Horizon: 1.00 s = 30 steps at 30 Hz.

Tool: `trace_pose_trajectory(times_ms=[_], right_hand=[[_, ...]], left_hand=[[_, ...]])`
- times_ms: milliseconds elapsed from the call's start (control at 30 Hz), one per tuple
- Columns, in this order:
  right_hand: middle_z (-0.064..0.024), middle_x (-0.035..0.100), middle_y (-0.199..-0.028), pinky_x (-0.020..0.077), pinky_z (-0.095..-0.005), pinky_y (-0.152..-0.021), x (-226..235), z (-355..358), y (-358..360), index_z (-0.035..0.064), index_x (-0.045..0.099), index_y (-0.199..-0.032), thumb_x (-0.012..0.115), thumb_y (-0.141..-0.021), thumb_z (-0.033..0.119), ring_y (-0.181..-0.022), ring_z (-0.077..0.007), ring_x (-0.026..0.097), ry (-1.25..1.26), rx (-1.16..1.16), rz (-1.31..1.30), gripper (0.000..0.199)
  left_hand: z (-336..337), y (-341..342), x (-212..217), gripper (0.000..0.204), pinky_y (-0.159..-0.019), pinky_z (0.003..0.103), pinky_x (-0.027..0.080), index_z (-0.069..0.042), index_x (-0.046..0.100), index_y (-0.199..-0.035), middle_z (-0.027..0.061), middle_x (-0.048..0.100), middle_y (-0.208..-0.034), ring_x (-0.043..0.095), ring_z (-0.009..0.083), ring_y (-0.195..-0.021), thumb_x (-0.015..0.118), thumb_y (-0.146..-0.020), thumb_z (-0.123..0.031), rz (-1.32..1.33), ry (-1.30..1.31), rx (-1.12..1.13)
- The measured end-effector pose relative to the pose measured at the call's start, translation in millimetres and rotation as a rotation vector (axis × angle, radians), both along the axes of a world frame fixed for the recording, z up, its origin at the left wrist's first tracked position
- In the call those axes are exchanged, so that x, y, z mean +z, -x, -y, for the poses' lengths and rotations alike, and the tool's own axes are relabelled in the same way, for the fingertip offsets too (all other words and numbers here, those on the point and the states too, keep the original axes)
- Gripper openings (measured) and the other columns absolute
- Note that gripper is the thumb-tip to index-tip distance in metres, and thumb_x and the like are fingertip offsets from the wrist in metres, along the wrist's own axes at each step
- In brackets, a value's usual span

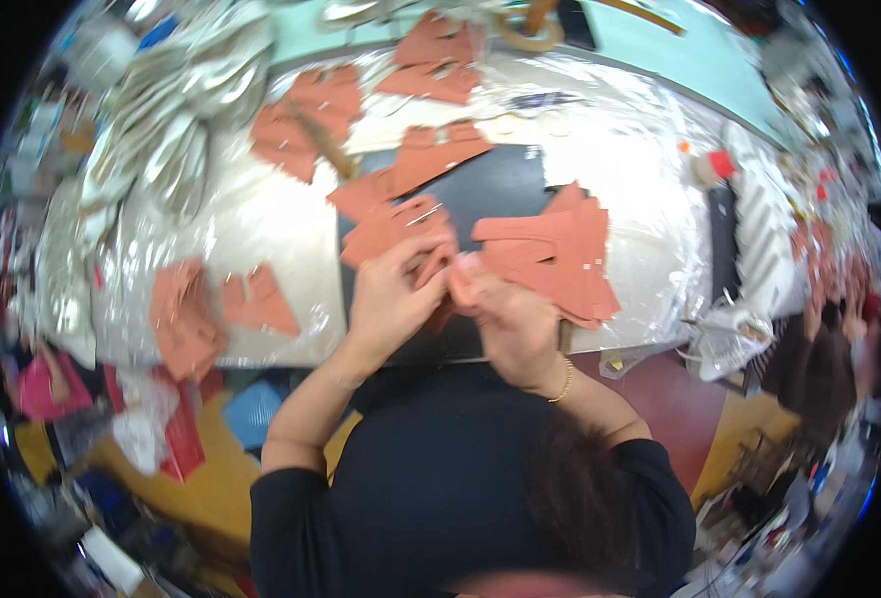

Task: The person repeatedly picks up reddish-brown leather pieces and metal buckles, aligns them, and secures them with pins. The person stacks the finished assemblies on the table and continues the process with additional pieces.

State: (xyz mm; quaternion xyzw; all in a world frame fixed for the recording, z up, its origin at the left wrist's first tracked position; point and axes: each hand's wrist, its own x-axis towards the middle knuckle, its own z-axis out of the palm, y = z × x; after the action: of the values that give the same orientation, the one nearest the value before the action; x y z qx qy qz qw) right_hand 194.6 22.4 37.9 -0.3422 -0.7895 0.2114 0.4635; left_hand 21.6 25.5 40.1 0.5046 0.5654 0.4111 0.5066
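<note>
Close together over the near part of a black mat (505,179), my hands hold a small, folded-looking terracotta cut piece (463,287). My left hand (385,304) pinches it between thumb and fingers. My right hand (520,334) is closed on its right side, the fingers partly hidden. Beyond my left hand lies a pile of terracotta cut pieces (400,227). To the right of my hands, a fanned stack of slotted terracotta pieces (565,259) overlaps the mat's edge. More notched pieces (440,154) lie across the mat's far left edge.
Clear plastic covers the pale table (640,149). Other terracotta piles lie left (186,309) and far left (311,105); a brown stick (323,142) rests there. White sheets (191,90) are heaped at the back left. A red-capped container (714,167) stands right. People (809,369) are at both sides.
</note>
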Motion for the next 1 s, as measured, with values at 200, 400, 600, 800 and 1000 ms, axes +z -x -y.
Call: trace_pose_trajectory(times_ms=[200, 400, 600, 800, 1000], right_hand=[[-0.0108, 0.069, -0.097, 0.0526, -0.0367, -0.065, 20.8, -11.4, -6.4, 0.0056, 0.062, -0.100, 0.066, -0.087, 0.021, -0.079, -0.0288, 0.067, 0.141, 0.065, -0.047, 0.021], [-0.0067, 0.053, -0.088, 0.0353, -0.0373, -0.082, 27.7, -30.0, -15.6, 0.0069, 0.057, -0.091, 0.071, -0.080, 0.041, -0.092, -0.0247, 0.048, 0.237, 0.323, 0.019, 0.038], [-0.0067, 0.051, -0.088, 0.0350, -0.0366, -0.081, 18.4, -21.5, -22.5, 0.0063, 0.057, -0.077, 0.068, -0.079, 0.051, -0.090, -0.0255, 0.048, 0.278, 0.339, 0.147, 0.046], [-0.0096, 0.050, -0.089, 0.0377, -0.0378, -0.078, 11.9, -13.6, -23.9, 0.0050, 0.056, -0.076, 0.070, -0.079, 0.048, -0.087, -0.0268, 0.048, 0.369, 0.249, 0.175, 0.046], [-0.0120, 0.049, -0.088, 0.0412, -0.0361, -0.072, 14.2, -20.4, -30.3, 0.0032, 0.050, -0.074, 0.071, -0.082, 0.042, -0.081, -0.0286, 0.049, 0.439, 0.218, 0.009, 0.045]], left_hand=[[2.0, 15.9, 8.7, 0.047, -0.094, 0.030, 0.046, -0.001, 0.042, -0.132, 0.0142, 0.055, -0.126, 0.058, 0.0195, -0.112, 0.061, -0.089, -0.005, 0.153, 0.038, -0.198], [21.2, 26.2, 30.6, 0.066, -0.088, 0.030, 0.047, -0.005, 0.030, -0.134, 0.0150, 0.059, -0.117, 0.059, 0.0212, -0.107, 0.069, -0.080, -0.009, 0.094, -0.074, -0.467], [22.2, 21.2, 24.7, 0.060, -0.077, 0.027, 0.050, -0.003, 0.037, -0.130, 0.0128, 0.059, -0.106, 0.063, 0.0183, -0.093, 0.068, -0.079, 0.004, -0.063, -0.154, -0.467], [19.6, 26.5, -29.2, 0.034, -0.061, 0.024, 0.048, -0.003, 0.045, -0.114, 0.0073, 0.057, -0.092, 0.060, 0.0112, -0.070, 0.066, -0.087, -0.001, 0.049, -0.151, 0.053], [28.5, 36.4, -61.4, 0.043, -0.054, 0.022, 0.049, 0.001, 0.057, -0.095, 0.0114, 0.061, -0.082, 0.060, 0.0140, -0.060, 0.053, -0.097, -0.042, 0.349, 0.176, -0.130]])
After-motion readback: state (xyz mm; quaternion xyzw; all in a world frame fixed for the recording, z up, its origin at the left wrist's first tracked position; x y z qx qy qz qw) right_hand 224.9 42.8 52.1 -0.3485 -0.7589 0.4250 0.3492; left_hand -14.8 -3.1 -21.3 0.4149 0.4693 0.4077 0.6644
